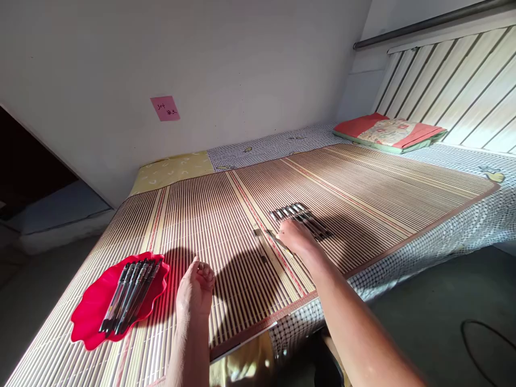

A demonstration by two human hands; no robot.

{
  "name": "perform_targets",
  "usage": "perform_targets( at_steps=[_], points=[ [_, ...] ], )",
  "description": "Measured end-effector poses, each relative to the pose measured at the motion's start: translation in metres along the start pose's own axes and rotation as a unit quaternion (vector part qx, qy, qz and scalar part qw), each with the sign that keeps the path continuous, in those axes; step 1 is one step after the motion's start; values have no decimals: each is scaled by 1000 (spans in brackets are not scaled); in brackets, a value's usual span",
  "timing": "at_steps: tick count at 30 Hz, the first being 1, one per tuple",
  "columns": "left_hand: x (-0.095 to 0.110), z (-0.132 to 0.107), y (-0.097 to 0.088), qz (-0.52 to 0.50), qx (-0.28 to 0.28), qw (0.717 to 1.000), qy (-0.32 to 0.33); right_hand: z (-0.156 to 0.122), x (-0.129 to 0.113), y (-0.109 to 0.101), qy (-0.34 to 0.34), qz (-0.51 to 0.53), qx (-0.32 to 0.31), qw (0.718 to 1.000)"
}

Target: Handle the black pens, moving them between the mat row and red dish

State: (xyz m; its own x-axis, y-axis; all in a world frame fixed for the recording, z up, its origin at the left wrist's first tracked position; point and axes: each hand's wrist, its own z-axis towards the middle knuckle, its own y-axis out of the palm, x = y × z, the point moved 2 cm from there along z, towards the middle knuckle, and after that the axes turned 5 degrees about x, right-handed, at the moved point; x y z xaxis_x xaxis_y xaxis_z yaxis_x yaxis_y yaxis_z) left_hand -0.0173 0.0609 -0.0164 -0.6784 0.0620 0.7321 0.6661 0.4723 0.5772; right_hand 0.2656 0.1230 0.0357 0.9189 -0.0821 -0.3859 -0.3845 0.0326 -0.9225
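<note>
My right hand [296,235] reaches over the striped mat, its fingers closed at a slim pen [282,245] that slants below them. Just behind and beside that hand lies a row of several dark pens [304,215], side by side with their caps to the back left. Another slim clear object, perhaps a pen [261,246], rests left of the hand. My left hand [196,287] hovers above the mat, palm turned in, fingers loosely curled with nothing visible in them. To its left, a red scalloped plate [91,306] holds several black pens [131,293].
The slatted mat [201,215] covers a bed with a checkered sheet [500,209]. A folded red and floral cloth [387,131] lies at the far right, by a slatted headboard [451,91]. A pink note [165,108] is on the wall. A dark cable [475,322] curves at lower right.
</note>
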Motion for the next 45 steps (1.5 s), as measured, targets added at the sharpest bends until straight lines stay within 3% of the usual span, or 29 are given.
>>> perform_targets(
  at_steps=[6,16,26,29,32,35,37,39,45],
  points=[
    [-5,-8,8,-4,13,1000,25,-3,-9,16,-22,-3,-32,999],
    [-7,-10,7,5,15,999,42,-7,-45,42,-87,96,27,991],
    [-9,-12,8,21,10,999,39,-13,-54,54,-56,65,-3,996],
    [-10,-15,9,42,11,998,50,-14,-56,56,-47,105,6,993],
    [-14,-19,13,86,-18,994,57,-17,-64,57,-103,219,-15,970],
    [-18,-25,19,115,-73,990,43,-27,-78,56,-169,339,-68,923],
    [-21,-29,23,118,-111,987,15,-36,-88,56,-184,385,-96,899],
    [-23,-32,25,117,-134,984,-9,-44,-96,55,-182,398,-101,893],
    [-24,-30,23,117,-99,988,12,-53,-103,56,-184,429,-155,871]
  ],
)
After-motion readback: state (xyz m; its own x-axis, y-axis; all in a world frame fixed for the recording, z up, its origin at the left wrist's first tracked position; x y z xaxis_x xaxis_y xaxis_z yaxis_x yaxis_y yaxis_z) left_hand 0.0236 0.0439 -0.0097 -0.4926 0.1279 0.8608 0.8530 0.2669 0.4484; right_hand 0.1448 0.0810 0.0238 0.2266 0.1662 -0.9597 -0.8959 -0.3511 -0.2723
